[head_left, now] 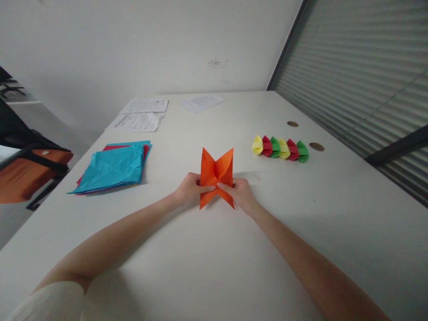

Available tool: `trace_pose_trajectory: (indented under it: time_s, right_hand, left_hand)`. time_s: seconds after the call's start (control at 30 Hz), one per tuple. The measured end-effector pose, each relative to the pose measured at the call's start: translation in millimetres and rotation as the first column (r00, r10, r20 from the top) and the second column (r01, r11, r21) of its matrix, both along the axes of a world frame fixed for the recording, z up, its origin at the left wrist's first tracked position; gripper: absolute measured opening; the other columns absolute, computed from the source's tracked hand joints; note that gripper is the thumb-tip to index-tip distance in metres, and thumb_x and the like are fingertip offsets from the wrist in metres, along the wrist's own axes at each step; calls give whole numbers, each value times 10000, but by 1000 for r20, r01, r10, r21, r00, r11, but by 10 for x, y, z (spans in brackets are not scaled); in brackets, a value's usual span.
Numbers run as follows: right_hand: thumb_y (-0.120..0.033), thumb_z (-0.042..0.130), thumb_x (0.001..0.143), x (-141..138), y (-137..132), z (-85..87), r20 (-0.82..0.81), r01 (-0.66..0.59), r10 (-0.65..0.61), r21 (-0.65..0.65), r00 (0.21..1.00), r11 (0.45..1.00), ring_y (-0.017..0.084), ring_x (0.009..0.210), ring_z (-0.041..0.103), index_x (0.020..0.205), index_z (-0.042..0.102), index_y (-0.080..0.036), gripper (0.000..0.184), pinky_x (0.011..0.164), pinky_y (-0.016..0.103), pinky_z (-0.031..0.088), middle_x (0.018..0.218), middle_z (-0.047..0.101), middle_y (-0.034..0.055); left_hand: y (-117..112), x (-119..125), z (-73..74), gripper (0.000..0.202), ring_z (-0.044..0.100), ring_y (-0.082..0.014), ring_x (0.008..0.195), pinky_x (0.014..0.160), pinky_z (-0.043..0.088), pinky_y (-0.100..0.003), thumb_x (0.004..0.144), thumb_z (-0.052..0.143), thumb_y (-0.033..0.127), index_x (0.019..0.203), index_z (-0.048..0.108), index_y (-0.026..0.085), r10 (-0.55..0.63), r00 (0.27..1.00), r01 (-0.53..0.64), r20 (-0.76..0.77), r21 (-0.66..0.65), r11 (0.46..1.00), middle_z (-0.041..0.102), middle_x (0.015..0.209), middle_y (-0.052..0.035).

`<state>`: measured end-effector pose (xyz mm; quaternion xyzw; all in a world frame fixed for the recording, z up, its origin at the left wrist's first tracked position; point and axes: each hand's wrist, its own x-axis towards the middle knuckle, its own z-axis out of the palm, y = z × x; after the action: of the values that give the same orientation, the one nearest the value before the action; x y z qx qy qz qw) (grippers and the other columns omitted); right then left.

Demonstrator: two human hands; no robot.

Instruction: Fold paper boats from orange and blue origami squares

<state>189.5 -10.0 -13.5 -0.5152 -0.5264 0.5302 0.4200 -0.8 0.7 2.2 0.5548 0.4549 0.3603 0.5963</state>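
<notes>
An orange origami paper, partly folded, is held up in the middle of the view. Its four corners point outward, and creases run in to the centre. My left hand grips its left side, with the thumb lying across the front near the middle. On the right side my right hand pinches it the same way, its thumb close to the left one. The other fingers are mostly hidden behind the paper.
On the left lies a stack of coloured paper, a creased blue sheet on top. A row of folded yellow, red and green paper pieces sits at the right. Printed sheets lie at the back of the white table. An orange-seated chair stands left.
</notes>
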Motion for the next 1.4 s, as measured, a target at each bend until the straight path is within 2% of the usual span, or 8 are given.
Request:
trace_pose_trajectory:
  time_s: [0.37, 0.5, 0.63, 0.8, 0.97, 1.23, 1.4]
  right_hand:
    - [-535, 763, 657, 9, 2, 2, 34, 1, -1, 11, 999, 1000, 192, 617, 653, 752, 766, -113, 433, 562, 295, 493, 734, 744, 84]
    - [-536, 769, 651, 10, -1, 7, 24, 0, 0, 12, 1000, 1000, 191, 621, 660, 770, 768, -123, 430, 548, 285, 495, 751, 750, 81]
    - [-538, 800, 607, 9, -14, 42, -10, 5, -5, -15, 1000, 1000, 214, 661, 689, 774, 765, -139, 434, 569, 297, 522, 797, 761, 90]
    - [-526, 827, 576, 10, -26, 99, -94, -20, 15, -49, 996, 999, 228, 733, 713, 797, 764, -151, 440, 658, 327, 566, 853, 767, 94]
    - [-509, 846, 548, 28, -17, 146, -167, 11, -27, -98, 986, 995, 219, 746, 714, 802, 769, -156, 442, 699, 338, 578, 864, 770, 93]
    - [-503, 848, 536, 78, 33, 135, -143, -6, -10, -107, 990, 994, 222, 730, 704, 767, 764, -136, 442, 677, 343, 566, 835, 768, 95]
    - [-504, 852, 537, 135, 63, 139, -127, -24, 12, -92, 992, 996, 223, 751, 704, 794, 766, -144, 451, 694, 338, 564, 864, 768, 93]
  left_hand:
    - [4, -11, -14, 370, 637, -147, 624, 563, 490, -247, 610, 833, 422, 787, 751, 107, -4, 1000, 4, 4, -8, 1000, 740, 781, -73]
    - [1, -7, -10, 373, 660, -156, 674, 614, 513, -253, 607, 844, 399, 817, 754, 104, 8, 999, -7, 42, -17, 1000, 749, 833, -87]
    - [-11, 2, 7, 416, 678, -172, 715, 664, 534, -273, 593, 851, 428, 828, 753, 99, 17, 989, -2, 148, -101, 995, 751, 862, -99]
    - [-12, 6, 59, 431, 693, -171, 773, 737, 549, -288, 608, 851, 420, 879, 748, 101, -13, 963, 76, 270, -224, 972, 751, 933, -115]
    - [-11, -1, 100, 452, 699, -169, 766, 736, 553, -282, 562, 884, 331, 934, 747, 113, -43, 981, 78, 190, -180, 981, 755, 938, -103]
    - [24, -23, 59, 471, 662, -147, 637, 628, 534, -266, 521, 874, 464, 794, 752, 100, -41, 991, 70, 131, -226, 972, 744, 777, -87]
    - [35, -37, 49, 505, 682, -164, 698, 665, 551, -282, 563, 866, 446, 925, 750, 115, -80, 985, 111, 150, -209, 972, 749, 844, -97]
